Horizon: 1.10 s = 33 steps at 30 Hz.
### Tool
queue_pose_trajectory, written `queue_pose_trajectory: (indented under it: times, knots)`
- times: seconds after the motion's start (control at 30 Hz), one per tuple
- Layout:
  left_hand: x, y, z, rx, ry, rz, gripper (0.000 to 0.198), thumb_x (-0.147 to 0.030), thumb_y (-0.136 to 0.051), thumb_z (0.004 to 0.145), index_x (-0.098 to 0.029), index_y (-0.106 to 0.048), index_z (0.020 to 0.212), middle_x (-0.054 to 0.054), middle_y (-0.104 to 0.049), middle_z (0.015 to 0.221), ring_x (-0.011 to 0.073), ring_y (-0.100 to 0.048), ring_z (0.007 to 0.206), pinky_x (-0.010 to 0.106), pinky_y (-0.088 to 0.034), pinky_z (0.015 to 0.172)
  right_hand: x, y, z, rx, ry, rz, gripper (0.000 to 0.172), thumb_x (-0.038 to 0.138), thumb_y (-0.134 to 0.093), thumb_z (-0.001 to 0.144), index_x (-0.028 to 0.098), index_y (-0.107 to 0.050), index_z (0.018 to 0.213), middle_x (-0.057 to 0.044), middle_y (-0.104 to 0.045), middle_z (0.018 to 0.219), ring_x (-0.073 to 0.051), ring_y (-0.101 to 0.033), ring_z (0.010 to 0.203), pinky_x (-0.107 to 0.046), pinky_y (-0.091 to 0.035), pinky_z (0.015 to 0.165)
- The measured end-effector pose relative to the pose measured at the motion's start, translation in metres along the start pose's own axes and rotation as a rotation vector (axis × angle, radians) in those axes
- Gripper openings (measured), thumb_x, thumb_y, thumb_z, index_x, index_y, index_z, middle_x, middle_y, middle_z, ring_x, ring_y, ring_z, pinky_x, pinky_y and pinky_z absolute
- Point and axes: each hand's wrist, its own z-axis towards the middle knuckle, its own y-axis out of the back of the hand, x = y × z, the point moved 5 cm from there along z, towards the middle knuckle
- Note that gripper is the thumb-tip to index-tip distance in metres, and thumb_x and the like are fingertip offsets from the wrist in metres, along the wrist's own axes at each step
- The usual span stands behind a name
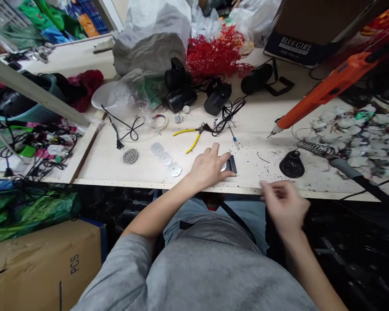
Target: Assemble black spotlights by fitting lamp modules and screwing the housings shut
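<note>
On the front part of the bench, my left hand [209,167] has its thumb and index finger at opposite ends of a small black block [233,164]. A bit of shiny metal shows between those two fingers, partly covered by the hand. Past the bench's front edge is my right hand [287,205], blurred, with its fingers curled in; whether they pinch something small is hidden. Flat silver metal plates [174,169] lie in a slanting row left of my left hand. Beyond it rest yellow-handled pliers [193,139] and a blue-handled screwdriver [235,141].
An orange electric screwdriver [324,97] hangs at the right. A soldering iron stand [316,149] and a black dish [291,164] are below it. Black lamp housings [218,98] with cables lie behind. Left are a round wire-mesh piece [130,156] and a wooden divider [87,149].
</note>
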Motion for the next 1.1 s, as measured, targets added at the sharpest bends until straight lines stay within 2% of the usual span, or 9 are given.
queue_pose_trajectory:
  times: [0.07,0.13,0.27,0.37,0.53,0.63,0.77,0.9,1.1]
  knots:
    - [-0.002,-0.010,0.006,0.041,0.019,-0.003,0.050,-0.052,-0.084,0.075,-0.022,-0.066,0.111,0.011,-0.053,0.109,0.0265,-0.059,0.089,0.032,-0.048,0.067,0.034,-0.031,-0.020,0.231,0.381,-0.041,0.018,0.032,-0.065,0.092,0.020,-0.070,0.079,-0.004,-0.070,0.068,-0.016,-0.067,0.060,-0.028,-0.055,0.057]
    - [0.001,-0.013,0.006,0.024,0.039,-0.037,0.041,-0.046,-0.083,0.078,-0.021,-0.065,0.104,0.009,-0.052,0.107,0.0238,-0.058,0.087,0.031,-0.049,0.069,0.054,-0.057,-0.038,0.375,0.583,-0.049,0.018,0.025,-0.057,0.098,0.023,-0.075,0.093,-0.005,-0.070,0.076,-0.018,-0.067,0.070,-0.030,-0.058,0.068]
    - [0.017,-0.009,-0.002,-0.051,0.079,-0.176,0.024,-0.038,-0.073,0.090,-0.021,-0.062,0.103,0.006,-0.052,0.107,0.0184,-0.059,0.084,0.031,-0.051,0.077,0.062,-0.097,-0.049,0.469,0.694,-0.127,0.029,0.034,-0.056,0.099,0.020,-0.071,0.120,-0.010,-0.061,0.084,-0.024,-0.061,0.077,-0.037,-0.057,0.067]
    - [0.039,-0.003,-0.014,-0.146,0.224,-0.433,0.021,-0.031,-0.070,0.089,-0.021,-0.062,0.105,0.005,-0.056,0.109,0.0152,-0.061,0.082,0.031,-0.054,0.079,0.056,-0.112,-0.044,0.436,0.654,-0.168,0.034,0.041,-0.057,0.098,0.014,-0.069,0.116,-0.013,-0.058,0.087,-0.028,-0.058,0.080,-0.042,-0.055,0.067]
    - [0.072,0.000,-0.038,-0.243,0.468,-0.946,0.027,-0.022,-0.071,0.076,-0.021,-0.064,0.102,0.004,-0.068,0.106,0.0170,-0.066,0.092,0.030,-0.057,0.080,0.051,-0.110,-0.037,0.378,0.573,-0.128,0.018,0.028,-0.054,0.099,0.016,-0.067,0.101,-0.012,-0.062,0.089,-0.026,-0.061,0.081,-0.039,-0.055,0.071]
    - [0.070,0.004,-0.043,-0.245,0.468,-1.090,0.033,-0.026,-0.076,0.072,-0.021,-0.067,0.104,0.005,-0.072,0.103,0.0185,-0.068,0.093,0.030,-0.058,0.078,0.049,-0.096,-0.031,0.370,0.511,-0.057,0.014,0.028,-0.057,0.098,0.019,-0.065,0.104,-0.008,-0.064,0.089,-0.020,-0.063,0.075,-0.032,-0.057,0.066]
    - [0.043,-0.002,-0.028,-0.109,0.412,-1.216,0.040,-0.030,-0.078,0.075,-0.021,-0.064,0.112,0.001,-0.073,0.085,0.0157,-0.069,0.072,0.028,-0.057,0.066,0.035,-0.073,-0.014,0.435,0.280,0.218,0.011,0.029,-0.063,0.094,0.022,-0.067,0.102,-0.004,-0.062,0.092,-0.014,-0.062,0.070,-0.024,-0.054,0.055]
    - [0.016,-0.017,0.000,-0.032,0.331,-1.169,0.022,-0.017,-0.072,0.079,-0.021,-0.064,0.100,0.002,-0.074,0.090,0.0152,-0.071,0.076,0.028,-0.056,0.069,0.018,-0.056,0.005,0.411,0.152,0.325,0.016,0.032,-0.070,0.086,0.023,-0.069,0.099,-0.005,-0.060,0.095,-0.018,-0.062,0.082,-0.028,-0.056,0.064]
    - [0.015,-0.023,0.014,-0.154,0.278,-0.588,0.022,-0.015,-0.079,0.076,-0.024,-0.068,0.093,0.000,-0.065,0.084,0.0199,-0.064,0.085,0.033,-0.053,0.077,-0.007,-0.050,0.015,0.324,0.009,0.320,0.027,0.035,-0.074,0.081,0.022,-0.068,0.103,-0.004,-0.066,0.095,-0.016,-0.064,0.079,-0.029,-0.056,0.067]
